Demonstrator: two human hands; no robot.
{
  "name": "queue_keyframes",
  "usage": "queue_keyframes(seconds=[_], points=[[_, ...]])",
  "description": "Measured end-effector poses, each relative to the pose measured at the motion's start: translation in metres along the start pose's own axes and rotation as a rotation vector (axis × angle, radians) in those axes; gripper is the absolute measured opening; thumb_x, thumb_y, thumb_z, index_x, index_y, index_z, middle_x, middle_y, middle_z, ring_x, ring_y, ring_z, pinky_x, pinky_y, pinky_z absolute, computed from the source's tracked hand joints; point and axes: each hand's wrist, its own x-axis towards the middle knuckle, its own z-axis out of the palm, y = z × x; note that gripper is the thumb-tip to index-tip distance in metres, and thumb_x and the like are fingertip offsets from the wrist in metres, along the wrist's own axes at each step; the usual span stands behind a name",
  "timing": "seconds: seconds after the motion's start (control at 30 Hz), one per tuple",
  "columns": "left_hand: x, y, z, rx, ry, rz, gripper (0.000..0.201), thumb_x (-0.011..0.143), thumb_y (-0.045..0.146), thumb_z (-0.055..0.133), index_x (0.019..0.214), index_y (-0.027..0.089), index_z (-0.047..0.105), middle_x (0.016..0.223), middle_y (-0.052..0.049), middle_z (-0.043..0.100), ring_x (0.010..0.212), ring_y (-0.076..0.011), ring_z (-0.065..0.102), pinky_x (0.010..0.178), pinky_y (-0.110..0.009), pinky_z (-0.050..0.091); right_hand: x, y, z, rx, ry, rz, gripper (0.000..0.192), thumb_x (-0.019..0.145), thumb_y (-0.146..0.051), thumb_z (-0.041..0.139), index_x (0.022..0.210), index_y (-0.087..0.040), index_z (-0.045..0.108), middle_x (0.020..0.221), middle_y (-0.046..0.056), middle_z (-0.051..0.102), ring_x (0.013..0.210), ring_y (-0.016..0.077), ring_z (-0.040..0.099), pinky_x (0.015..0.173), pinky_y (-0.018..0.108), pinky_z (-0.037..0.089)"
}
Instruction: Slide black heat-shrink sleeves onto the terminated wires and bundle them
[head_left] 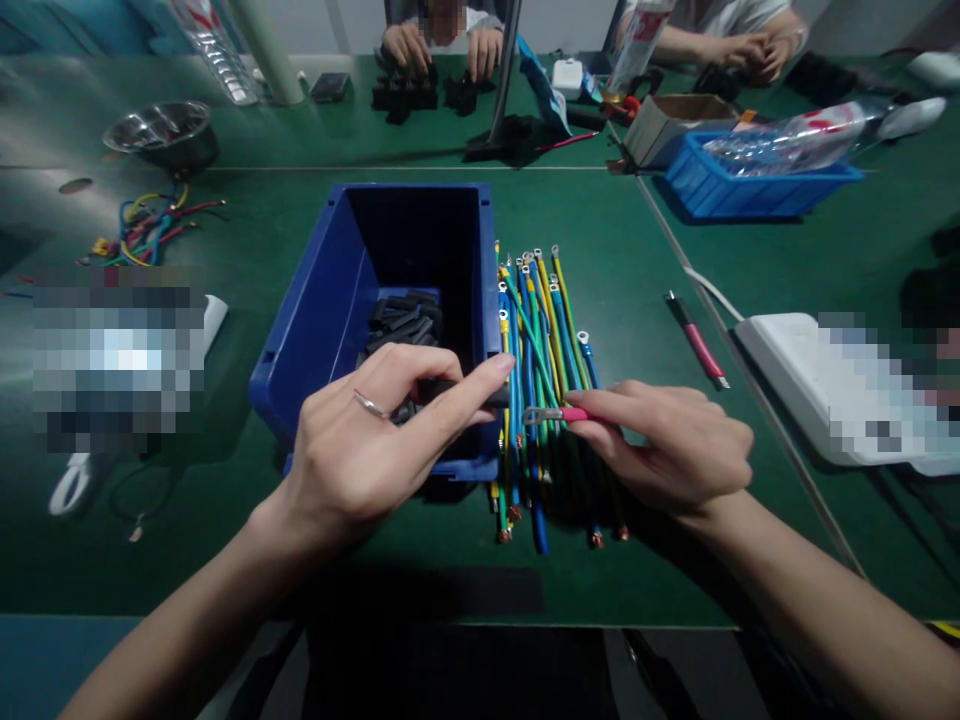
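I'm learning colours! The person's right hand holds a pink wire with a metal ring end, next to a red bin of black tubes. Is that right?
Not quite. The head view shows the bin is blue, not red. The rest holds: the right hand pinches a pink wire with a ring end, and black tubes lie inside.

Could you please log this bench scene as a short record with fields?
left hand: over the front of the blue bin, pinching a black sleeve
right hand: holds a red wire with a ring terminal, its tip pointing at the sleeve
bin contents: more black sleeves
beside the bin: bundle of blue, green and yellow wires on the green mat
far side: other people's hands with black parts
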Motion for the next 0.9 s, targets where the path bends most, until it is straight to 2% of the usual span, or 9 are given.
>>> queue_keyframes(seconds=[0.1, 0.23, 0.37, 0.5, 0.9], points=[[0.0001, -0.0019, 0.0009, 0.078, 0.063, 0.133, 0.027, 0.097, 0.025, 0.058, 0.12, 0.016, 0.068, 0.087, -0.004, 0.063, 0.076, -0.0126, 0.062, 0.067, -0.022, 0.048, -0.0003, 0.0014, 0.0013, -0.017, 0.028, -0.009, 0.005, 0.089, -0.015, 0.065, 0.092, -0.012, 0.067, 0.061, 0.004, 0.068, 0.048, 0.0093, 0.059, 0.048, 0.021, 0.041], [-0.0004, -0.0034, 0.0023, 0.097, 0.045, 0.195, 0.029, 0.094, 0.023, 0.063, 0.121, 0.017, 0.067, 0.078, -0.001, 0.057, 0.067, -0.0112, 0.056, 0.056, -0.022, 0.039, 0.0005, 0.001, 0.0016, -0.054, 0.029, 0.022, 0.006, 0.089, -0.013, 0.064, 0.093, -0.014, 0.068, 0.062, 0.002, 0.068, 0.047, 0.0078, 0.055, 0.046, 0.021, 0.039], [-0.001, -0.0046, 0.0037, 0.097, 0.048, 0.228, 0.032, 0.094, 0.025, 0.063, 0.123, 0.014, 0.065, 0.076, -0.001, 0.057, 0.066, -0.0118, 0.054, 0.055, -0.024, 0.037, -0.0001, -0.0003, 0.0022, -0.049, 0.032, 0.022, 0.006, 0.087, -0.012, 0.066, 0.093, -0.014, 0.068, 0.063, 0.001, 0.067, 0.048, 0.0072, 0.054, 0.048, 0.021, 0.04], [-0.0011, -0.0043, 0.0041, 0.098, 0.042, 0.238, 0.031, 0.095, 0.026, 0.062, 0.123, 0.014, 0.064, 0.075, 0.0, 0.057, 0.065, -0.0111, 0.053, 0.056, -0.024, 0.038, -0.0008, -0.0015, 0.003, -0.07, 0.04, 0.073, 0.004, 0.088, -0.013, 0.066, 0.091, -0.013, 0.068, 0.061, 0.0, 0.066, 0.047, 0.0063, 0.053, 0.046, 0.02, 0.038], [-0.0009, -0.0045, 0.0043, 0.026, 0.026, 0.209, 0.028, 0.095, 0.024, 0.061, 0.12, 0.012, 0.067, 0.077, -0.002, 0.061, 0.07, -0.0117, 0.055, 0.058, -0.023, 0.038, 0.0003, -0.0064, 0.0022, -0.054, 0.002, 0.049, 0.003, 0.088, -0.015, 0.066, 0.089, -0.012, 0.067, 0.059, 0.0, 0.064, 0.046, 0.0072, 0.054, 0.046, 0.021, 0.039]])
